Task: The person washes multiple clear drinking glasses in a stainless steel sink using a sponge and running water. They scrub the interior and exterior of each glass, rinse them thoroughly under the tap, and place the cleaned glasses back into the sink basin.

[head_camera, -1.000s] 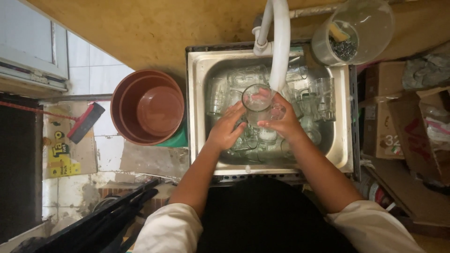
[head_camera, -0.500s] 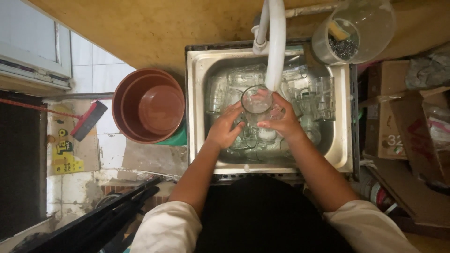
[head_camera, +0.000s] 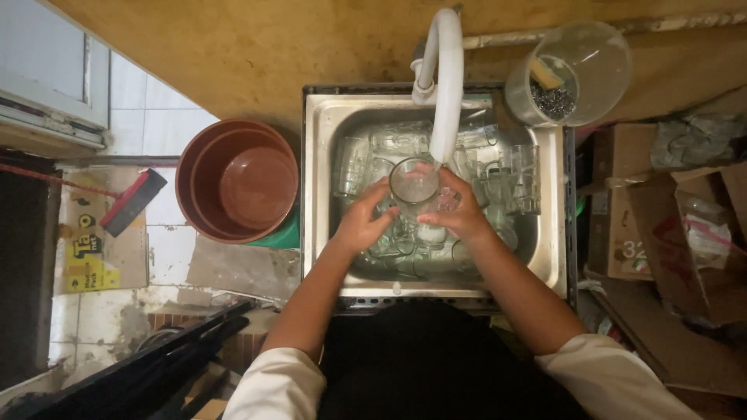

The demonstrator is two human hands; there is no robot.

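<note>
Below, both hands [head_camera: 412, 214] grip a glass [head_camera: 414, 180] over the steel sink [head_camera: 319, 155] beside tiled floor [head_camera: 152, 128].

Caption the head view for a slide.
Both hands, left hand and right hand, hold a clear glass under a white faucet above a steel sink full of glassware.

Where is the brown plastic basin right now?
In the head view, the brown plastic basin sits left of the steel sink, outside it, on something green, right of the red brush.

Left of your sink: brown tubs [head_camera: 237, 180], nested
Floor far left: brush [head_camera: 132, 202], red and black
Top right: clear jug [head_camera: 572, 74], scrubbers inside
Right: cardboard boxes [head_camera: 661, 233]
</note>
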